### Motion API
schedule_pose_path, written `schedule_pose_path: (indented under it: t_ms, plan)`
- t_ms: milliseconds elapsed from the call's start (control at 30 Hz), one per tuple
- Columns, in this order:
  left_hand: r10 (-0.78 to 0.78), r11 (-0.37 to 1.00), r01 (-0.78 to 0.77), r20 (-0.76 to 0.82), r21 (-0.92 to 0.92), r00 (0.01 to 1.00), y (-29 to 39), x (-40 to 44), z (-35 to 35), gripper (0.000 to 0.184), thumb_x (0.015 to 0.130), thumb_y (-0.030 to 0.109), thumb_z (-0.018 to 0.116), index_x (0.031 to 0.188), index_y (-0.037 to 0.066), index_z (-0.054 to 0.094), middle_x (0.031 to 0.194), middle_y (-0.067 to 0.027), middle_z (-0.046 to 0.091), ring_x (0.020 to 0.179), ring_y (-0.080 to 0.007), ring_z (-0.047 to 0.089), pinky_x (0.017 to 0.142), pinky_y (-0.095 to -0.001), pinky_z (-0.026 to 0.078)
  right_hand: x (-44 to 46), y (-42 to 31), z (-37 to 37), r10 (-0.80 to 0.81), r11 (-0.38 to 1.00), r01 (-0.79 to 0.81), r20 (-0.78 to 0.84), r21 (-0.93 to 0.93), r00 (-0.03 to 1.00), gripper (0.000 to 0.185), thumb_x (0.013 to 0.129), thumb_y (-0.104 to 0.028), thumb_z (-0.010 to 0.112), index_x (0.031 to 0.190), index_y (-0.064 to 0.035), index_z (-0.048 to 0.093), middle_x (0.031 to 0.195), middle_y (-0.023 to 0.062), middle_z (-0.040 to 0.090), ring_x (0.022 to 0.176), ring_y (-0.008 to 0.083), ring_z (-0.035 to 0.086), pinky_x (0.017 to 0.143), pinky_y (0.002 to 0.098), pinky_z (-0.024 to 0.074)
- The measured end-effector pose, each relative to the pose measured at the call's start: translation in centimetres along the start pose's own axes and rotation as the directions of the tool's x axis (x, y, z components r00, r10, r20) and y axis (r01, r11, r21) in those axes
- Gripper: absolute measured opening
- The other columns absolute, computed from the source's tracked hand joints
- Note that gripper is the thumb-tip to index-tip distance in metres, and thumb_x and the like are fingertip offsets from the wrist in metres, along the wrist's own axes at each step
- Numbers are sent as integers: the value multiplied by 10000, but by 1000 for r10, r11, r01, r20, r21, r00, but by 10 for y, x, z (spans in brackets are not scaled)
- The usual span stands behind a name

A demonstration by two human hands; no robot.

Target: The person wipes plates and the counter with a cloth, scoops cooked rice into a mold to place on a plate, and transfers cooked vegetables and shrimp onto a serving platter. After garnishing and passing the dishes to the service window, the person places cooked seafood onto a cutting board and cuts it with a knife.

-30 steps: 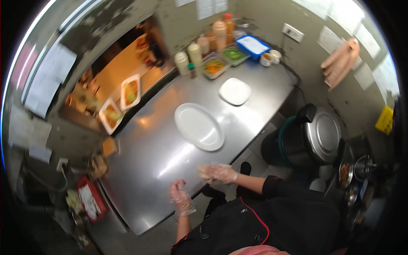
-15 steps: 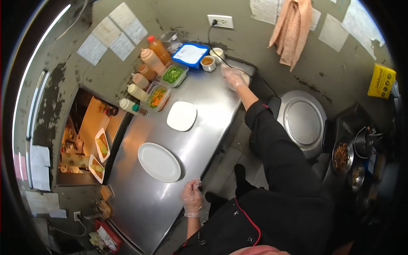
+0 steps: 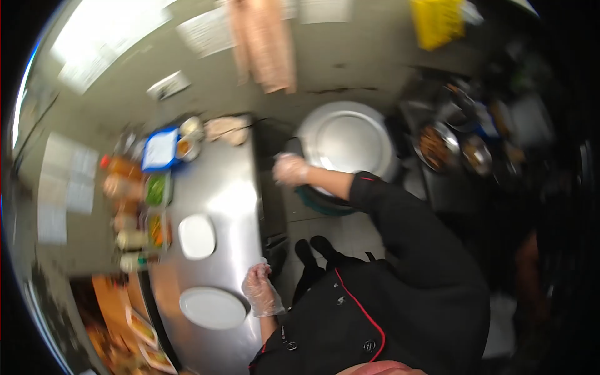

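My left hand (image 3: 259, 290), in a clear plastic glove, is closed at the table's edge, just right of the white oval plate (image 3: 212, 308). Its fingers curl inward, and whatever they may hold is hidden. My right hand (image 3: 290, 169), also gloved, is out over the floor gap, at the left side of a large round metal lid (image 3: 345, 140). Motion smears its fingers, so its grip cannot be made out. A pale folded cloth (image 3: 228, 130) lies at the table's far corner, apart from both hands. The white square plate (image 3: 197, 237) rests farther up the table.
Along the table's left side stand sauce bottles (image 3: 123, 187), tubs of chopped greens (image 3: 155, 189) and shredded vegetables (image 3: 159, 230), and a blue container (image 3: 160, 149). A stove with a pan of brown food (image 3: 435, 146) is at right. Filled dishes (image 3: 142, 327) sit in the pass-through window.
The view has turned to the right. My right hand has left the cloth at the table's far corner and moved over beside the round lid. My left hand stays curled near the oval plate.
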State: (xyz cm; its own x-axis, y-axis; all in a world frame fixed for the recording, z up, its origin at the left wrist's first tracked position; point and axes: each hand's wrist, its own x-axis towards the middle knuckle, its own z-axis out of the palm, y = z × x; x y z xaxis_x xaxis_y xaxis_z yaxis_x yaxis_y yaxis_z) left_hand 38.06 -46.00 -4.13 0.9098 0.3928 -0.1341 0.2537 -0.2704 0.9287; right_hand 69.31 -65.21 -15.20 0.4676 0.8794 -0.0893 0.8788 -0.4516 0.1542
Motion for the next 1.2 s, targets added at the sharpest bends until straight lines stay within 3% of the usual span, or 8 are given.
schedule_pose_path:
  t_ms: [200,333,467,767,933,1067,1133,1200]
  plan:
    - [297,940,-331,286,78,911,19,83,10,177,913,164,522,904,13,614,766,-87,625,730,-151,599,714,-290,481,-72,7,-184,86,996,-78,-209,50,974,197,720,-286,598,637,-112,640,609,61,604,655,256,621,576,376,490]
    - [223,971,-237,328,2,918,37,127,10,202,925,178,518,949,-7,595,839,-78,610,779,-136,584,741,-265,482,-207,71,-288,166,964,-265,-853,34,495,135,763,-225,667,704,-112,621,661,50,590,594,222,576,566,354,489]
    - [220,975,-190,343,-118,913,26,155,28,193,935,167,499,973,-2,583,839,-74,606,789,-132,585,727,-268,483,-335,101,-327,615,522,-783,-786,338,71,218,675,-165,734,794,-86,569,710,67,571,654,230,554,617,360,449]
    - [496,855,-515,390,-63,776,28,188,149,172,889,141,565,1001,15,598,971,-114,629,877,-209,585,829,-323,456,-400,145,-281,365,424,-905,-908,-34,205,76,712,-144,627,782,-129,603,750,60,598,718,254,583,651,380,487]
    - [523,794,-576,265,196,810,14,255,223,333,872,222,569,1109,-12,560,1103,-188,593,1010,-311,567,893,-371,427,-385,135,-278,476,-204,-813,-782,-545,404,83,793,-134,524,852,-92,563,909,70,554,956,208,528,888,377,455]
    - [361,751,-501,368,430,857,17,273,261,358,903,261,506,1152,5,536,1116,-178,596,995,-313,584,869,-379,434,-300,80,-225,496,305,-924,-790,-230,360,97,704,-95,555,668,-4,554,684,142,539,700,272,562,785,374,509]
    - [346,732,-500,379,463,858,5,281,273,345,912,254,488,1148,7,536,1090,-179,607,967,-321,597,845,-386,447,-256,69,-131,670,561,-822,-526,-104,524,149,721,-168,546,637,-52,588,633,90,548,649,255,573,702,390,516]
    - [307,751,-447,342,487,888,13,273,272,328,916,243,479,1133,5,541,1056,-184,620,940,-333,607,818,-395,460,-227,49,-55,714,684,-728,164,41,680,129,702,-165,594,689,-65,676,747,89,655,748,256,641,614,386,529]
